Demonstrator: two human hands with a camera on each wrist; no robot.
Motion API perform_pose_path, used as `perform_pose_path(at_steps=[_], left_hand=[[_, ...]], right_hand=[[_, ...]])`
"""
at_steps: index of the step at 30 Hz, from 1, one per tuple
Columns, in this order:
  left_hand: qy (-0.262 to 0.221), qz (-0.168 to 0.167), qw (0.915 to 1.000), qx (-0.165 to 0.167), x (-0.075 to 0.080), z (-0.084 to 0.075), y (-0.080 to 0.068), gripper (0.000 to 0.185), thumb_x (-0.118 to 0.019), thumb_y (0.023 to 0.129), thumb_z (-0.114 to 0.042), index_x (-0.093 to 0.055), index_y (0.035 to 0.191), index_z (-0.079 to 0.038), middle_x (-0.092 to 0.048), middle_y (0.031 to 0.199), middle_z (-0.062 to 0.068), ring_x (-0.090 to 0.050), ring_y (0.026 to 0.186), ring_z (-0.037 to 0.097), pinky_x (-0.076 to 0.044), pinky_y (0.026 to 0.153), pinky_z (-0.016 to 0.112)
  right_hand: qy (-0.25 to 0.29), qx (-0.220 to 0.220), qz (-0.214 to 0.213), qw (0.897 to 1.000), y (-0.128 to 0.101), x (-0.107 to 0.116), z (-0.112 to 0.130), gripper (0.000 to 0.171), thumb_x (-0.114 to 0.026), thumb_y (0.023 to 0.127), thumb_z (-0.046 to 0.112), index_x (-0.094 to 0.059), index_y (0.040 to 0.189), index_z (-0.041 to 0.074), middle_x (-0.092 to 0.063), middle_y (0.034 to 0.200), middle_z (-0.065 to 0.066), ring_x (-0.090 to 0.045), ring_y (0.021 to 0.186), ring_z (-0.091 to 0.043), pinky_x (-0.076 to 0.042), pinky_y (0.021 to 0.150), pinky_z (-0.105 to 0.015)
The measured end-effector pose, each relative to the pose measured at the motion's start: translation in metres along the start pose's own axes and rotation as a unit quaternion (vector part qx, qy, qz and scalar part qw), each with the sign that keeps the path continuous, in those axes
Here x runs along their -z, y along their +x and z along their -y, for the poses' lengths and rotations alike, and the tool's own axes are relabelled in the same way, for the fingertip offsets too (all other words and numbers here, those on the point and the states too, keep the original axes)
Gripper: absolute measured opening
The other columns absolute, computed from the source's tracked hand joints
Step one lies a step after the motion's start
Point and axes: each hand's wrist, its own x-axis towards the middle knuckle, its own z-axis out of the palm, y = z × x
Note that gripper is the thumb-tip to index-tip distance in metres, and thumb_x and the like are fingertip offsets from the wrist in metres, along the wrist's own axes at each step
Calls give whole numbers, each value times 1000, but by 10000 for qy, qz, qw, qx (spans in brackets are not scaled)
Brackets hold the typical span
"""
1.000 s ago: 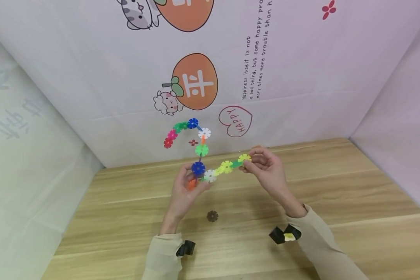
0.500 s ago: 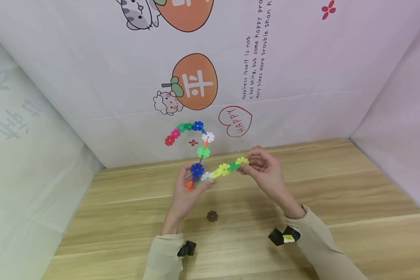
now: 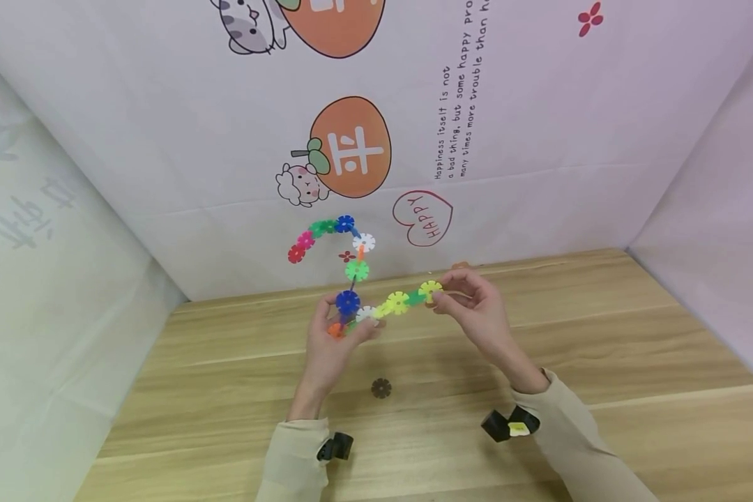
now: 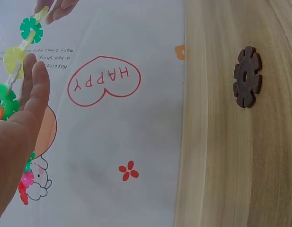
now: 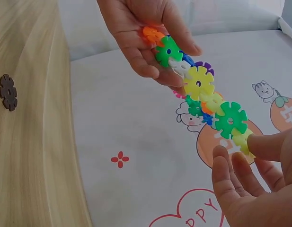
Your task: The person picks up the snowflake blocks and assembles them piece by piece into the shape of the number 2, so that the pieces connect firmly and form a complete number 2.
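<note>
Left hand: fingers curled round the lower end of the toy chain.
Right hand: fingertips pinch the chain's yellow end piece.
Chain: held above the worktop.
Brown piece: lies on the worktop.

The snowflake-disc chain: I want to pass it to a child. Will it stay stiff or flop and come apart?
The chain arches unsupported above the left hand, so it is probably fairly stiff and light. Slotted joints may pop apart if bent. The right hand pinches its yellow end.
</note>
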Motion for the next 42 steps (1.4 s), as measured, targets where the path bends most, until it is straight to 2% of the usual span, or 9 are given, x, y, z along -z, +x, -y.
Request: perform_pose_path(at_steps=[6, 10, 14, 17, 22, 26, 35, 39, 42], left_hand=[[-159, -49, 9998, 57, 2, -2, 0, 45, -71, 87, -15, -43, 122, -6, -65, 104, 24, -68, 95, 34, -54, 84, 43], [-200, -85, 9998, 13, 2, -3, 0, 41, -70, 88, -10, -44, 120, -8, -64, 105, 21, -68, 96, 35, -54, 84, 43], [-90, -109, 9999, -25, 3, -4, 0, 39, -70, 88, -7, -45, 119, -8, -63, 107, 21, -66, 97, 38, -54, 83, 44], [38, -201, 9998, 74, 4, -4, 0, 39, -70, 87, -7, -46, 118, -9, -64, 108, 20, -65, 97, 42, -55, 83, 42], [216, -322, 9991, 196, 5, -3, 0, 41, -72, 86, -9, -47, 119, -11, -63, 111, 20, -68, 92, 36, -55, 83, 41], [410, -350, 9981, 296, 5, -4, -1, 43, -73, 86, -14, -47, 120, -14, -62, 113, 17, -68, 93, 28, -54, 85, 40], [626, -381, 9968, 328, 5, -5, -1, 41, -72, 87, -19, -48, 120, -18, -64, 113, 11, -66, 100, 25, -54, 87, 38], [656, -380, 9967, 289, 5, -6, 0, 43, -72, 87, -18, -46, 122, -15, -64, 114, 12, -66, 99, 25, -54, 86, 38], [640, -370, 9970, 234, 5, -6, 0, 42, -71, 88, -14, -46, 122, -12, -63, 114, 15, -67, 97, 26, -54, 85, 39]], right_hand=[[-40, -64, -134, 9999, 2, 1, -2, 22, -57, 95, 3, -52, 110, -12, -63, 97, -3, -69, 78, -15, -58, 71, -31], [-140, -733, -212, 9970, 4, 2, -11, 20, -56, 97, 7, -54, 108, -9, -63, 96, -6, -68, 80, -14, -57, 74, -30], [-147, -1658, 219, 9858, 3, -5, -27, 19, -58, 94, 3, -55, 109, -8, -65, 97, -12, -67, 84, -18, -56, 81, -32], [-456, -1989, 781, 9758, 1, -17, -41, 23, -62, 90, 2, -58, 111, -7, -65, 100, -16, -66, 87, -23, -55, 83, -36], [-1346, -1784, 1812, 9577, -5, -33, -61, 28, -70, 82, 1, -63, 108, -5, -67, 101, -17, -65, 92, -28, -54, 82, -38], [-1556, -1722, 2339, 9442, -8, -44, -72, 35, -75, 76, 1, -64, 108, -5, -68, 104, -16, -63, 98, -29, -52, 85, -38], [-2075, -2110, 2434, 9237, -12, -62, -80, 42, -83, 67, 5, -67, 106, 0, -69, 99, -8, -63, 92, -22, -53, 83, -37], [-2476, -2057, 2561, 9115, -13, -64, -84, 39, -85, 66, 10, -69, 101, 4, -67, 91, -2, -61, 83, -16, -52, 75, -33], [-2732, -1810, 2807, 9021, -13, -64, -85, 40, -87, 64, 14, -71, 99, 5, -66, 84, -1, -59, 76, -15, -51, 69, -31]])
